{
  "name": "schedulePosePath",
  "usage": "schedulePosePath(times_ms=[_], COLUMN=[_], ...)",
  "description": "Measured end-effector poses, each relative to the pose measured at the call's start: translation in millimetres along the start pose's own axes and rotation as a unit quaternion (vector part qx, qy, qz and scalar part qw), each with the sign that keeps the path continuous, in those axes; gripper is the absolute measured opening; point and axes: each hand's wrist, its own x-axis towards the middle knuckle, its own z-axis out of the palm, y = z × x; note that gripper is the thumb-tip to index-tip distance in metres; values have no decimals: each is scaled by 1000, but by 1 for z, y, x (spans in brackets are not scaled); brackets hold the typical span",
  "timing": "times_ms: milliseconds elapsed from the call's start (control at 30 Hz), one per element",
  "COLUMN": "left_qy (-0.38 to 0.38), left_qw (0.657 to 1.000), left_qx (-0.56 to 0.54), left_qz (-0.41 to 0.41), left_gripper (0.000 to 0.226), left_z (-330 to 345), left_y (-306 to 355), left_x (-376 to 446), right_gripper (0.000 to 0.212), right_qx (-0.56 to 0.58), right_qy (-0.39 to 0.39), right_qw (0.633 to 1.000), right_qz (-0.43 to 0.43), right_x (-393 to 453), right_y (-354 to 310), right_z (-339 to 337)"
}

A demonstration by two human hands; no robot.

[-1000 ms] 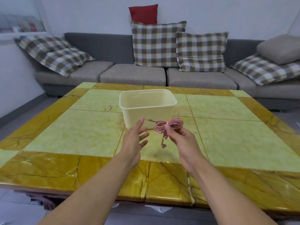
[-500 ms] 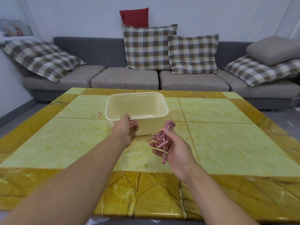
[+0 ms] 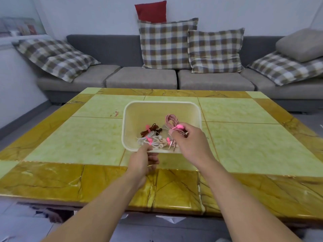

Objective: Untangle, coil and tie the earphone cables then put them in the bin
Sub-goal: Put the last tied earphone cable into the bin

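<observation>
Fingers (image 3: 172, 132) of our right hand (image 3: 189, 142) pinch the pink coil (image 3: 172, 121) at its pink tie (image 3: 178, 127), over the bin's right half. Left hand (image 3: 142, 160) grips the bin (image 3: 128, 119) at its near rim, thumb over the lip. Risk: plugs (image 3: 172, 145) dangling below the fingers look close to the near rim and could snag it, or the tie could catch on the fingers at release. Brown coil (image 3: 152, 128) and white coil (image 3: 148, 139) lie on the bin floor, left of and below the fingers. Bin sits mid-surface (image 3: 87, 137).
</observation>
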Motion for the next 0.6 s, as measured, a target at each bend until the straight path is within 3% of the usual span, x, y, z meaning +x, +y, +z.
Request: schedulePosePath(times_ms=[100, 300, 400, 600], left_qy=[9, 29, 29, 48], left_qw=[1000, 999, 999, 998], left_qx=[14, 6, 0, -29], left_qz=[21, 13, 18, 21], left_gripper=[23, 28, 25, 24], left_z=[0, 1, 1, 6], left_y=[-2, -5, -6, -11], left_x=[-18, -37, -36, -38], right_gripper=[28, 20, 20, 20], right_qx=[-188, -328, -352, -294], right_qy=[-5, 43, 14, -14], right_qw=[982, 942, 934, 955], right_qz=[-22, -58, -55, -20], right_x=[10, 41, 52, 67], right_y=[-1, 10, 20, 24], right_z=[2, 17, 26, 37])
